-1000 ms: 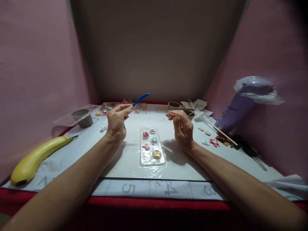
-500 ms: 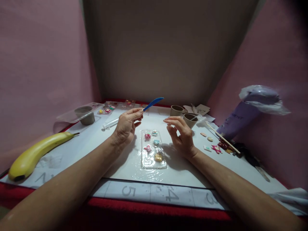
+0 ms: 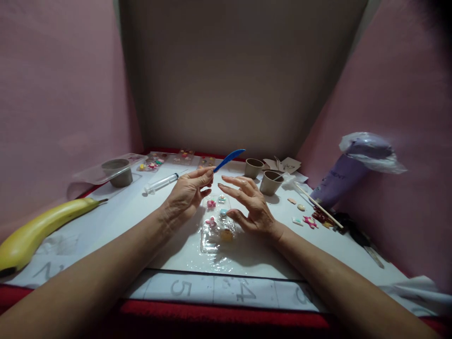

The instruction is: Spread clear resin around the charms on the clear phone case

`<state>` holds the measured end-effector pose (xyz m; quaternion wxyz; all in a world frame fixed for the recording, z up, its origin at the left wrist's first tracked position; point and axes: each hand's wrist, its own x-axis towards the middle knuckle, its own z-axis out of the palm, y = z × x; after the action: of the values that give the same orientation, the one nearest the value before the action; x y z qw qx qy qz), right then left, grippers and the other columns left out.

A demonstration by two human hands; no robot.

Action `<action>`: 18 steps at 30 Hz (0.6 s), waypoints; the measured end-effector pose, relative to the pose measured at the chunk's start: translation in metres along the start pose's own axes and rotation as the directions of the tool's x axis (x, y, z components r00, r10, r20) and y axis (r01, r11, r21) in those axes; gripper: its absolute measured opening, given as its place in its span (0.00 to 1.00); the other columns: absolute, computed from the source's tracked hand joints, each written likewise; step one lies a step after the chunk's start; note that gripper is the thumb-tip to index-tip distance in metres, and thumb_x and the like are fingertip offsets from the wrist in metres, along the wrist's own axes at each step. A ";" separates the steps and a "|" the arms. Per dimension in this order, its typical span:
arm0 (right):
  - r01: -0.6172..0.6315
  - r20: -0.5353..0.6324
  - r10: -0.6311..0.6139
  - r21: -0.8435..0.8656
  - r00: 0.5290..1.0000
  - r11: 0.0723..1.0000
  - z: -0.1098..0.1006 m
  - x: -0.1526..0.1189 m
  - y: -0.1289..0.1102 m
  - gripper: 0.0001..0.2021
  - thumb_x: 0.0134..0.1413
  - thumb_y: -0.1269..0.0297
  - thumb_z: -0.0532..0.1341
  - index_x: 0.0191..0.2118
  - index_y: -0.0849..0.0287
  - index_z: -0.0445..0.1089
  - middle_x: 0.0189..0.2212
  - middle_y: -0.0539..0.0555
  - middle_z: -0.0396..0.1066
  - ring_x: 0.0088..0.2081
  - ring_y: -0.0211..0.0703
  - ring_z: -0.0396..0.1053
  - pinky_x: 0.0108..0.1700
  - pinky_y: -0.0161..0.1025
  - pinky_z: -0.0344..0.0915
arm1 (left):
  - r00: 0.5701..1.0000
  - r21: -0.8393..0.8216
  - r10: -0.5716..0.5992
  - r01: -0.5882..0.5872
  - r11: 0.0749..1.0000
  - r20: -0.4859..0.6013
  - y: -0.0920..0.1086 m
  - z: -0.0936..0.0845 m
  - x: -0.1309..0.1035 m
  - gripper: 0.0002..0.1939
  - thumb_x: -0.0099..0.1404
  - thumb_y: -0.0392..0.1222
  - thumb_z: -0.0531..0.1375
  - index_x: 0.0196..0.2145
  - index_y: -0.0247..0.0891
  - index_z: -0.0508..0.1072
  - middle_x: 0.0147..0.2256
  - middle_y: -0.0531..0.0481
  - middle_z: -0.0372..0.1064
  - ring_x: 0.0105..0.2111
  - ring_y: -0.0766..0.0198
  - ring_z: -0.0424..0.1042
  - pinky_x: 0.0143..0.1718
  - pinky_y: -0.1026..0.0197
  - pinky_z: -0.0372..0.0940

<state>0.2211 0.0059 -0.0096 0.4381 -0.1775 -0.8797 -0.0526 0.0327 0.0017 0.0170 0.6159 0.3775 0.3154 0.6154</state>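
A blue plastic knife [image 3: 229, 160] is pinched between the thumb and fingers of my left hand [image 3: 192, 190], its blade pointing up and to the right. My right hand [image 3: 251, 205] is raised beside it, fingers apart and nothing in them. Below both hands lies a clear phone case [image 3: 208, 239] on the white board, partly covered by the right hand in this view. Small charms sit on the case: a red one [image 3: 211, 204], a pink bunny-like one [image 3: 211, 221], a yellow-orange one [image 3: 226, 234] and bluish ones. Shiny clear wet patches or film surround the case.
A syringe [image 3: 160, 183] lies left of my hands. Brown cups [image 3: 271, 182] stand behind, one holding a stick; another cup [image 3: 118, 174] is at left under a clear lid. A banana [image 3: 45, 230] lies at left. Right are loose charms [image 3: 310, 222], a wooden stick [image 3: 319, 205] and a purple bag [image 3: 342, 176].
My right hand has moved left towards the left hand and over the case, its fingers spreading more. The knife stays in my left hand. The whole view has shifted slightly.
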 end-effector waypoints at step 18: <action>-0.141 0.040 0.136 0.251 0.990 0.958 0.004 -0.001 -0.004 0.29 0.62 0.43 0.51 0.65 0.47 0.56 0.62 0.58 0.59 0.62 0.53 0.57 0.62 0.57 0.57 | 1.000 0.075 0.015 -0.017 0.997 0.028 -0.013 0.004 -0.004 0.14 0.50 0.43 0.72 0.36 0.45 0.81 0.31 0.52 0.75 0.33 0.67 0.67 0.35 0.64 0.55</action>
<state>0.2169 0.0029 -0.0123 0.4500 -0.1817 -0.8694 0.0930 0.0422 -0.0024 0.0079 0.6006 0.4111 0.3269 0.6028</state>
